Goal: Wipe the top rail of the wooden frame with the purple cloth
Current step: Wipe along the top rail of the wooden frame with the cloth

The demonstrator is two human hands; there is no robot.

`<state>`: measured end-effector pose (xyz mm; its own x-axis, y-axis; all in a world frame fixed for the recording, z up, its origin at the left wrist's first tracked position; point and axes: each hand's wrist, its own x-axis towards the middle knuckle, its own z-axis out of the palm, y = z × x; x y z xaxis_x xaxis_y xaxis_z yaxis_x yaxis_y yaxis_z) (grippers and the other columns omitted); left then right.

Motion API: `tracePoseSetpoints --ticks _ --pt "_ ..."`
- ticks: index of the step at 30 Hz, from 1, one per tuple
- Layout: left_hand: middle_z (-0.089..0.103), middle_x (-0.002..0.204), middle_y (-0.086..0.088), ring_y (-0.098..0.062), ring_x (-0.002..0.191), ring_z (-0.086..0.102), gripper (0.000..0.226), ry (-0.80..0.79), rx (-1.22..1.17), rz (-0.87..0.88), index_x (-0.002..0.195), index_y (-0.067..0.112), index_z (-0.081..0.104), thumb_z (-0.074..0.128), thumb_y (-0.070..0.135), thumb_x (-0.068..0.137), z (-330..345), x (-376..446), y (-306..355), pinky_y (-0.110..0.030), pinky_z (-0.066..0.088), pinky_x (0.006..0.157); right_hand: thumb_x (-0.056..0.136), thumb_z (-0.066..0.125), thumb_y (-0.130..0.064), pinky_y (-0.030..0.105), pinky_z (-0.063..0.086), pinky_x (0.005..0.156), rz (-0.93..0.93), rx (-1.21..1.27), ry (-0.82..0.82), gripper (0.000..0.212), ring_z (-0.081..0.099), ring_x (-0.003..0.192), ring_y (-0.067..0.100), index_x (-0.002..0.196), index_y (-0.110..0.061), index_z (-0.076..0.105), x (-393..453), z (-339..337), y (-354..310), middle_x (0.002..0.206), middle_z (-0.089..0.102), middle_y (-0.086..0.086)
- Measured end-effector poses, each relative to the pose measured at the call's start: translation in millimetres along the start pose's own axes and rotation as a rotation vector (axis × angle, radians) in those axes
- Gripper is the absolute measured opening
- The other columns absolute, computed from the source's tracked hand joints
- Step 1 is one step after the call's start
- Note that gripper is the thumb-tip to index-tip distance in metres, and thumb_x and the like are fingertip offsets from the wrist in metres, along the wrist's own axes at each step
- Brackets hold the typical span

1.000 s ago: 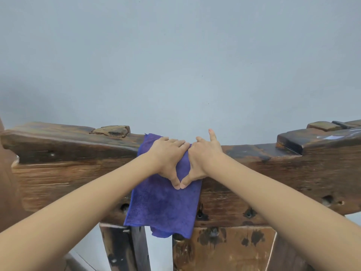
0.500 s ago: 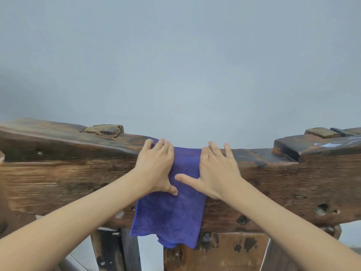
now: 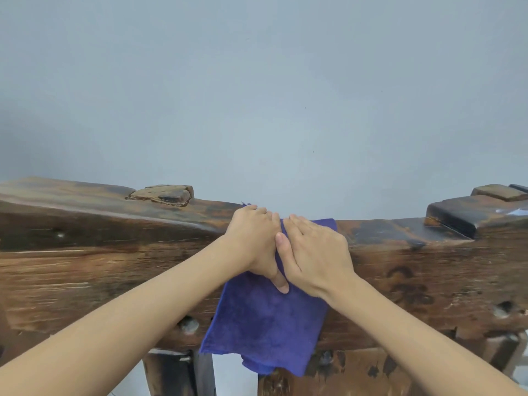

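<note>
Across the middle of the view runs the wooden frame (image 3: 85, 281), a heavy, dark, weathered beam set before a plain pale wall (image 3: 257, 81). Its top rail (image 3: 385, 228) dips in the centre and rises to a raised block (image 3: 457, 214) on the right and a small inset wedge (image 3: 164, 194) on the left. Over the dip hangs the purple cloth (image 3: 265, 324), folded across the rail so that most of it falls down the near face, its lower edge hanging past the bottom of the beam.

Half a second ago the two hands lay apart on the cloth with fingers spread; now they have closed together again. The left hand (image 3: 254, 241) lies flat, palm down on the cloth at the rail's edge, gripping nothing. The right hand (image 3: 314, 252) also presses flat, its thumb crossing onto the left hand. The cloth sits a little further right along the rail than a second ago.

Judging by this, the wiping is under way as short spread-and-gather strokes, and only the central dip looks covered; the rail's long left stretch and the right block remain to be reached.
</note>
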<state>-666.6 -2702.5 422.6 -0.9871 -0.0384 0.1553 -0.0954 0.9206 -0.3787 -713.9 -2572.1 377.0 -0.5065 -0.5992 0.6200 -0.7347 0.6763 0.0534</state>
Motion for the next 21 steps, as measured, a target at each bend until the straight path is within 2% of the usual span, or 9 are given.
tracePoseSetpoints --ticks 3,7,11,14,16,18,21 --pt "0.061 0.121 0.004 -0.02 0.118 0.058 0.117 -0.129 -0.052 0.022 0.134 0.023 0.052 0.056 0.099 0.044 -5.9 16.3 0.4 -0.04 0.041 0.107 0.097 -0.001 -0.051 0.036 0.048 0.086 -0.001 0.023 -0.157 0.073 0.052 0.133 0.011 0.138 -0.026 0.054 16.6 -6.6 11.1 0.141 0.06 -0.008" --pt "0.059 0.139 0.01 -0.022 0.128 0.056 0.122 -0.305 -0.209 0.059 0.146 0.046 0.04 0.056 0.099 0.038 -16.8 35.8 1.6 -0.04 0.044 0.103 0.103 0.003 -0.053 0.042 0.036 0.104 0.033 0.193 -0.446 0.061 0.034 0.146 0.007 0.155 -0.04 0.033 37.8 -12.9 28.4 0.157 0.04 -0.018" --pt "0.052 0.148 0.011 -0.02 0.135 0.05 0.125 -0.389 -0.445 0.098 0.151 0.041 0.039 0.069 0.09 0.04 -20.3 41.4 0.5 -0.039 0.038 0.114 0.101 0.0 -0.06 0.049 0.031 0.114 0.075 0.245 -0.581 0.065 0.035 0.147 0.015 0.153 -0.042 0.033 46.0 -18.9 38.3 0.158 0.041 -0.014" --pt "0.054 0.144 0.012 -0.019 0.134 0.05 0.116 -0.374 -0.464 0.13 0.148 0.042 0.043 0.069 0.089 0.045 -22.5 37.9 5.3 -0.039 0.038 0.114 0.096 -0.003 -0.067 0.051 0.036 0.108 0.128 0.202 -0.541 0.076 0.045 0.139 0.018 0.143 -0.035 0.047 41.4 -20.2 38.5 0.148 0.052 -0.009" --pt "0.058 0.132 0.011 -0.02 0.125 0.055 0.108 -0.328 -0.418 0.092 0.141 0.047 0.046 0.065 0.09 0.043 -21.9 33.6 10.5 -0.042 0.043 0.108 0.093 -0.004 -0.069 0.05 0.04 0.101 0.153 0.166 -0.477 0.081 0.048 0.135 0.016 0.137 -0.032 0.052 34.1 -19.0 37.7 0.142 0.056 -0.009" --pt "0.055 0.116 0.012 -0.02 0.116 0.058 0.099 -0.25 -0.405 0.05 0.133 0.047 0.05 0.067 0.087 0.043 -19.0 29.8 17.9 -0.042 0.048 0.098 0.095 -0.003 -0.067 0.048 0.041 0.098 0.155 0.155 -0.435 0.079 0.045 0.138 0.013 0.141 -0.031 0.05 26.5 -18.7 40.8 0.144 0.053 -0.009" --pt "0.056 0.119 0.01 -0.019 0.114 0.057 0.094 -0.103 -0.419 0.026 0.128 0.036 0.053 0.072 0.08 0.047 -12.2 25.3 31.5 -0.037 0.048 0.09 0.102 0.005 -0.057 0.042 0.041 0.087 0.117 0.125 -0.359 0.065 0.047 0.136 0.014 0.139 -0.029 0.051 11.6 -21.7 47.6 0.142 0.054 -0.008"
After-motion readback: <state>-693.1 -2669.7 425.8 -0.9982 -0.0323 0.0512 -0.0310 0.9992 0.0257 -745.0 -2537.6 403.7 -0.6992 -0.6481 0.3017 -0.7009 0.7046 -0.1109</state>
